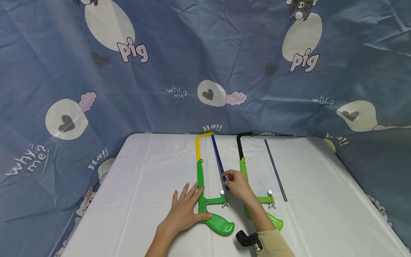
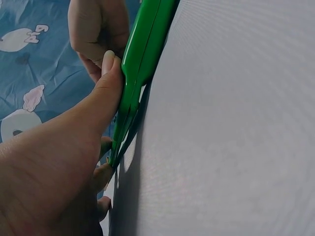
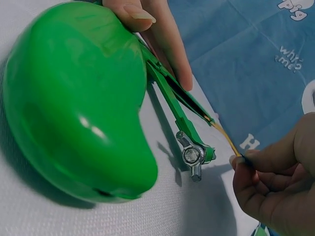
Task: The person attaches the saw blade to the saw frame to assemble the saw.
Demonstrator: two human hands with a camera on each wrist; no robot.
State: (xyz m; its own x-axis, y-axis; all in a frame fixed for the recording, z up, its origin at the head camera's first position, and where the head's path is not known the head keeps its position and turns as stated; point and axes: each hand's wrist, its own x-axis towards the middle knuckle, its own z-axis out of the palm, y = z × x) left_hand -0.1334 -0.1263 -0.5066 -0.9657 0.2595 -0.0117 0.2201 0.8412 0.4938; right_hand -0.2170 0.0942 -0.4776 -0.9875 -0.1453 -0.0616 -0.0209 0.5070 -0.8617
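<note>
A hacksaw frame [image 1: 200, 175], green with a yellow front arm [image 1: 198, 148], lies on the white table. My left hand [image 1: 183, 210] presses on it with fingers spread, thumb on the green handle [image 3: 74, 108]. Between my right thumb and fingers is the lower part of a blue hacksaw blade [image 1: 217, 155]; my right hand [image 1: 238, 185] pinches it. The blade's far end meets the yellow arm's tip; whether it is hooked there I cannot tell. Its near end stands apart from the metal pin [image 1: 222, 193] on the green crossbar. A wing nut [image 3: 192, 156] shows in the right wrist view.
Under my right forearm lies a second hacksaw frame [image 1: 243, 166], light green and black. A grey blade [image 1: 275, 169] lies to its right. Near my right sleeve is a black curved object [image 1: 245, 238]. Patterned blue cloth [image 1: 179, 53] hangs behind the table [image 1: 154, 164].
</note>
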